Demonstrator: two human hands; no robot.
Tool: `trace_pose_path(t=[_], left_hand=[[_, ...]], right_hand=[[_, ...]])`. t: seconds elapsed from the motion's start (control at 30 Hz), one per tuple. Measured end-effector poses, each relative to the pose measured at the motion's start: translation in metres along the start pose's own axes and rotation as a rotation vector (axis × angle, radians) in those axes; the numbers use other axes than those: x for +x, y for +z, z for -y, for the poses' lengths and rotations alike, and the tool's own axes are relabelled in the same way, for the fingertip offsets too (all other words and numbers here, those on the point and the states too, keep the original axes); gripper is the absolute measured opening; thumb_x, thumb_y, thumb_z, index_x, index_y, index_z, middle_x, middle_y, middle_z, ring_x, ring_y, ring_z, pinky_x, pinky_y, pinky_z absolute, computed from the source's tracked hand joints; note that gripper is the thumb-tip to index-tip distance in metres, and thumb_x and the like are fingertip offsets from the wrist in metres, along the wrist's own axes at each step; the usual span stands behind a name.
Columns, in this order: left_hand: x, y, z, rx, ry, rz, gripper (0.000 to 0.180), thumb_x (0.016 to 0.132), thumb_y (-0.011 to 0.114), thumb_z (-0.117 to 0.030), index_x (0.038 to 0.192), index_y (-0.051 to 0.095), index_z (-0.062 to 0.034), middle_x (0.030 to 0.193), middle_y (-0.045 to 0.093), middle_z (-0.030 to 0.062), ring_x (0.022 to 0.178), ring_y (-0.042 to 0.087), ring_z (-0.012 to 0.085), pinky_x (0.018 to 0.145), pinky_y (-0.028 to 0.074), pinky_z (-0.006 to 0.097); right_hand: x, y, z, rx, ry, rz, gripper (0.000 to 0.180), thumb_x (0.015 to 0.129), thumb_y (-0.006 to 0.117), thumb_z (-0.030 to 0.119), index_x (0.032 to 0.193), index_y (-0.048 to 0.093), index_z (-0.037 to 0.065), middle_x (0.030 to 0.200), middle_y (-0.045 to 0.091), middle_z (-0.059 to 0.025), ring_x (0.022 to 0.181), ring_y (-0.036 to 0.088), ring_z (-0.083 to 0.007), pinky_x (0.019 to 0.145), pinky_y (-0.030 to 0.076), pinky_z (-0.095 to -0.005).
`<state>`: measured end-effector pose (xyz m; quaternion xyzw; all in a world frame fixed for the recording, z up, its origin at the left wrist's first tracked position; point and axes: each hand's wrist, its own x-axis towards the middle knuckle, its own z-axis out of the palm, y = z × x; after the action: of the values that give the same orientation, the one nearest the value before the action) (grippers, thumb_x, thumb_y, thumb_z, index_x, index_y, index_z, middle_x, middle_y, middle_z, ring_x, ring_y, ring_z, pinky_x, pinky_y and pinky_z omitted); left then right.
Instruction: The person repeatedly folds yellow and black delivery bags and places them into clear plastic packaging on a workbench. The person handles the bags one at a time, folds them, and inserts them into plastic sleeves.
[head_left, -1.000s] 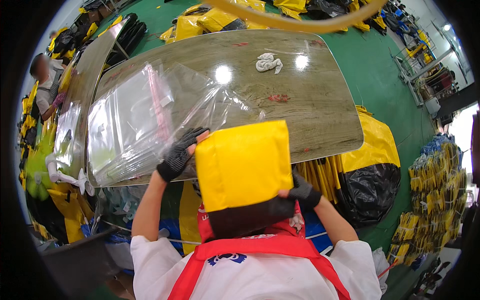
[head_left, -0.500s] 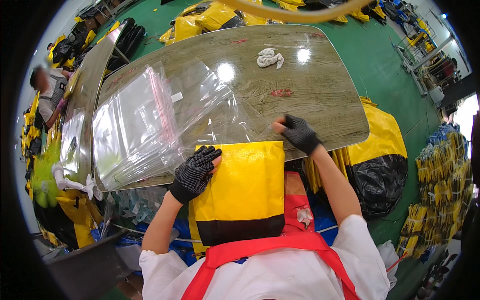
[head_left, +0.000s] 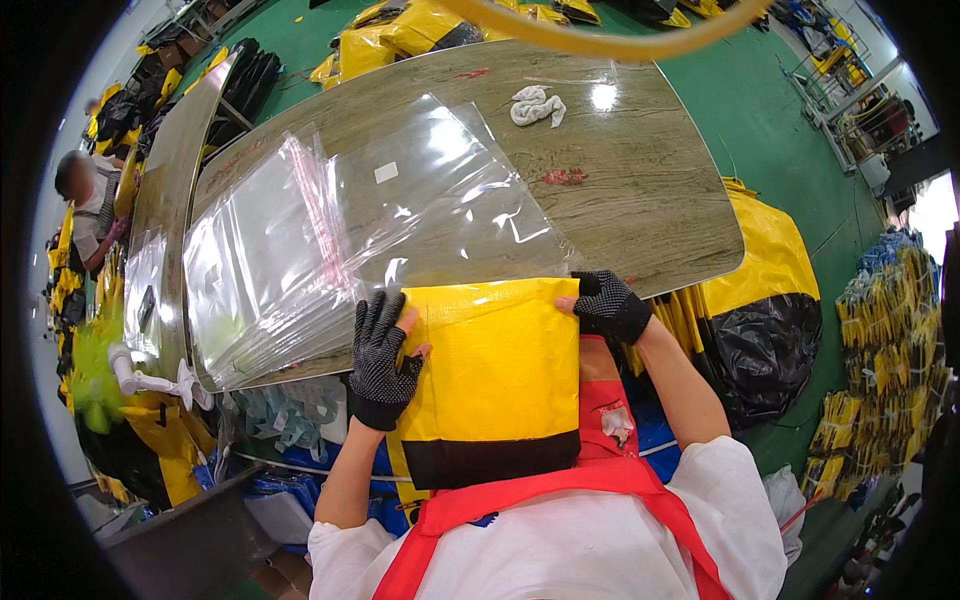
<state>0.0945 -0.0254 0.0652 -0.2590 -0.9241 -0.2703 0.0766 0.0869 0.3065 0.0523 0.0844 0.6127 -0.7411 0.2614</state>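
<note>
A folded yellow bag [head_left: 495,370] with a black band along its near end lies in front of my body, its far edge at the table's front. My left hand [head_left: 383,355], in a black dotted glove with bare fingertips, grips its left edge, the other fingers stretched forward. At the far right corner my right hand [head_left: 610,303], gloved alike, pinches the bag with the thumb on top. Just beyond the yellow edge a clear plastic bag [head_left: 450,195] is spread on the table, its near end meeting the yellow bag.
More clear bags [head_left: 255,240] with a pink-striped edge are stacked on the left of the wooden-patterned table [head_left: 640,180]. A crumpled white cloth [head_left: 538,107] lies at the back. Yellow-and-black bags [head_left: 760,310] stand right of the table. A green fan [head_left: 95,375] spins at left; a person [head_left: 90,195] works beyond.
My right hand has come back from the clear plastic to the yellow bag's right corner. The clear bag lies flatter and farther right. My left fingers have straightened forward.
</note>
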Motion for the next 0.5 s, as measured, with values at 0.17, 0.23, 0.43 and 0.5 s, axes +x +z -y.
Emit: trace_pose_path(t=[0.17,0.23,0.43,0.5], left_hand=[[-0.021,0.012,0.01,-0.207,-0.315,-0.154,0.067,0.079,0.065,-0.011,0.136,0.03,-0.0025,0.141,0.027,0.0219,0.133,0.025,0.0324,0.108,0.021,0.039],[-0.033,0.016,0.02,-0.268,-0.35,-0.153,0.068,0.079,0.066,-0.011,0.136,0.03,-0.0014,0.141,0.029,0.0215,0.132,0.026,0.0321,0.108,0.021,0.038],[-0.048,0.022,0.026,-0.723,-0.596,-0.252,0.082,0.078,0.065,-0.009,0.142,0.014,-0.0017,0.143,0.025,0.0172,0.132,0.027,0.0268,0.107,0.023,0.034],[-0.05,0.023,0.042,-1.022,-0.651,-0.201,0.086,0.076,0.069,-0.02,0.141,0.015,-0.0009,0.141,0.029,0.0157,0.131,0.028,0.0258,0.106,0.024,0.034]], right_hand=[[0.019,0.017,-0.038,-0.304,-0.423,-0.354,0.025,0.075,0.072,0.016,0.079,0.054,0.0,0.067,0.053,-0.0013,0.064,0.046,-0.0087,0.059,0.042,-0.0236],[0.017,0.029,-0.032,-0.428,-0.443,-0.462,0.027,0.08,0.068,0.02,0.076,0.049,0.001,0.063,0.045,-0.0018,0.062,0.039,-0.0094,0.058,0.039,-0.0243],[0.005,0.05,-0.038,-0.362,-0.657,-0.67,0.024,0.091,0.053,0.017,0.105,0.062,-0.001,0.094,0.066,-0.0136,0.086,0.063,-0.0181,0.08,0.047,-0.0283],[-0.001,0.053,-0.035,-0.366,-0.587,-0.698,0.024,0.091,0.053,0.016,0.102,0.062,-0.002,0.092,0.067,-0.0134,0.084,0.063,-0.0171,0.079,0.047,-0.0281]])
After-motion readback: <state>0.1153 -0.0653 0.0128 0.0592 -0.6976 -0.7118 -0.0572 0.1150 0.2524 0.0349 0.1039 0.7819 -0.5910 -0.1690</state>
